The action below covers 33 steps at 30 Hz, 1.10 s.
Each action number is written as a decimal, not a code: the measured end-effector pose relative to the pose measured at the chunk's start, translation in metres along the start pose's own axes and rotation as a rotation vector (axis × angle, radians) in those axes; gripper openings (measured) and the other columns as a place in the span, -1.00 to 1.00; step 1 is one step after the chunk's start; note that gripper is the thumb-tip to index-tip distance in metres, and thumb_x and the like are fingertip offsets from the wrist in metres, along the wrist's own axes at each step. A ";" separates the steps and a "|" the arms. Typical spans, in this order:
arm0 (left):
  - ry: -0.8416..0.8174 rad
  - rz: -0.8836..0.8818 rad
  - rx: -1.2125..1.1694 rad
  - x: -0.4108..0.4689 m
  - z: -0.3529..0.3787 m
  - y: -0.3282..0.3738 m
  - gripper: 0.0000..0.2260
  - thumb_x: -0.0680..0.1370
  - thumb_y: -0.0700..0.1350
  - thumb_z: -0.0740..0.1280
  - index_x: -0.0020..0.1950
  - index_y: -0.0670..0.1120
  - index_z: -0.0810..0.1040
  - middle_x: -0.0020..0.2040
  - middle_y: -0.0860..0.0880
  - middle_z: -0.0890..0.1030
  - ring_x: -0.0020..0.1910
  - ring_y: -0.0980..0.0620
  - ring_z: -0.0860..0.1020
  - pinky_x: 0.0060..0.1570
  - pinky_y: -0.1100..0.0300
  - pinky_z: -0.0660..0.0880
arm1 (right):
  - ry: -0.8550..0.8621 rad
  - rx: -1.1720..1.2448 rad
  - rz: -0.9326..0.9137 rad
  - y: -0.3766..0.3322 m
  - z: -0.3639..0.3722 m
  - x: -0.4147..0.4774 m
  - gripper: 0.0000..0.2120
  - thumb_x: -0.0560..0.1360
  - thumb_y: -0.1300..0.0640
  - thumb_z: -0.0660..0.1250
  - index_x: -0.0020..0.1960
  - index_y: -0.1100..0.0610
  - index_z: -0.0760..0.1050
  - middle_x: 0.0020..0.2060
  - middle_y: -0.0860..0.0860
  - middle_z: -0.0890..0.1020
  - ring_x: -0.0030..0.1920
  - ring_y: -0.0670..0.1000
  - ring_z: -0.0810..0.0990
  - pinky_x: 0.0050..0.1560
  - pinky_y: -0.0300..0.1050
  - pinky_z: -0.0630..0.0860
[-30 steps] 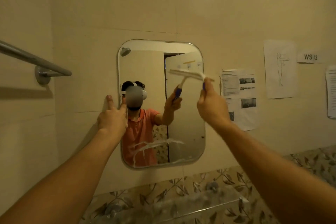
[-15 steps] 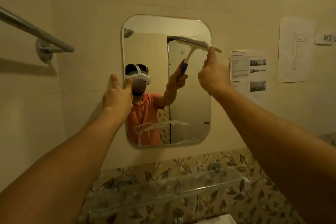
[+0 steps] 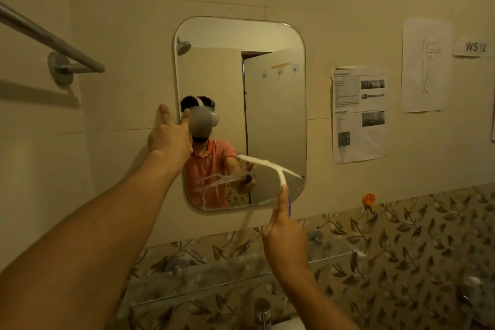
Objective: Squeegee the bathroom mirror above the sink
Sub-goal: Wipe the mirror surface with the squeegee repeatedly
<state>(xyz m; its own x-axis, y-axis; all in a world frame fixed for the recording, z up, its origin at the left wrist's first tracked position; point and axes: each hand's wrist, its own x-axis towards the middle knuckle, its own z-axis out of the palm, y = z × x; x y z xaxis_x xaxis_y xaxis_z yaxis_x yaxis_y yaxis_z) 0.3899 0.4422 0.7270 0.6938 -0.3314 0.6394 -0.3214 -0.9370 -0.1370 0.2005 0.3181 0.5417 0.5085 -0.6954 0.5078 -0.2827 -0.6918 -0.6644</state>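
A rounded rectangular mirror (image 3: 276, 104) hangs on the beige tiled wall. My right hand (image 3: 285, 233) grips the blue handle of a white squeegee (image 3: 270, 165), whose blade lies slanted across the lower right part of the glass. White foam streaks (image 3: 211, 182) remain on the lower left of the mirror. My left hand (image 3: 170, 134) presses on the mirror's left edge with straight fingers, partly on the wall.
A metal towel bar (image 3: 51, 37) juts from the left wall. A glass shelf (image 3: 214, 273) runs below the mirror, with a tap (image 3: 262, 311) under it. Papers (image 3: 359, 112) are taped on the wall at right, and an orange hook (image 3: 369, 199) sits lower.
My right hand has dragged the squeegee from the mirror's top right down to its lower right. My left hand has stayed on the left edge.
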 end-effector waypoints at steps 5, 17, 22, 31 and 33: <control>0.026 -0.003 -0.014 0.001 0.005 0.000 -0.25 0.63 0.07 0.27 0.64 0.11 -0.17 0.59 -0.34 -0.20 0.20 -0.27 0.56 -0.08 -0.02 0.59 | -0.138 0.050 0.036 0.014 0.011 -0.027 -0.31 0.71 0.09 0.03 0.60 -0.20 -0.37 -0.26 0.04 0.55 -0.32 0.00 0.52 -0.45 -0.20 0.31; 0.015 -0.018 -0.033 0.008 0.010 -0.001 -0.31 0.62 0.02 0.28 0.64 0.09 -0.04 0.59 -0.33 -0.24 0.24 -0.26 0.54 0.08 -0.01 0.57 | 0.227 0.136 -0.288 -0.134 -0.143 0.151 -0.46 0.73 0.05 0.03 0.64 -0.19 -0.08 -0.34 0.01 0.45 -0.45 -0.09 0.40 -0.51 -0.25 0.32; 0.001 -0.023 -0.027 0.008 0.009 0.000 -0.21 0.63 0.03 0.29 0.63 0.11 -0.23 0.58 -0.33 -0.26 0.24 -0.27 0.55 0.11 -0.03 0.57 | 0.282 0.039 -0.293 -0.175 -0.168 0.191 -0.42 0.73 0.14 0.05 0.65 -0.14 -0.09 -0.31 0.03 0.44 -0.41 -0.06 0.43 -0.49 -0.22 0.29; 0.034 0.003 -0.024 0.007 0.008 -0.002 -0.23 0.62 0.01 0.31 0.65 0.09 -0.16 0.58 -0.37 -0.19 0.22 -0.29 0.55 0.07 -0.05 0.57 | 0.214 -0.005 -0.255 -0.130 -0.105 0.139 -0.27 0.68 0.18 0.14 0.64 -0.11 -0.26 -0.29 0.06 0.49 -0.38 -0.02 0.48 -0.47 -0.16 0.33; 0.032 0.015 -0.020 0.006 0.008 -0.003 -0.21 0.60 0.00 0.33 0.65 0.07 -0.14 0.58 -0.38 -0.19 0.21 -0.29 0.55 0.03 -0.04 0.57 | 0.178 -0.008 -0.241 -0.113 -0.089 0.116 -0.29 0.69 0.16 0.11 0.64 -0.09 -0.26 -0.31 0.03 0.45 -0.39 -0.05 0.45 -0.48 -0.18 0.28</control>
<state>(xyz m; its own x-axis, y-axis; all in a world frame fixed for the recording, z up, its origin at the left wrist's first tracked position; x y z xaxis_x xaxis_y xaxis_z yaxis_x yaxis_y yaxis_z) 0.4000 0.4418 0.7255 0.6682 -0.3413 0.6611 -0.3448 -0.9294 -0.1314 0.2189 0.2982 0.7240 0.4113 -0.5338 0.7389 -0.1778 -0.8420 -0.5093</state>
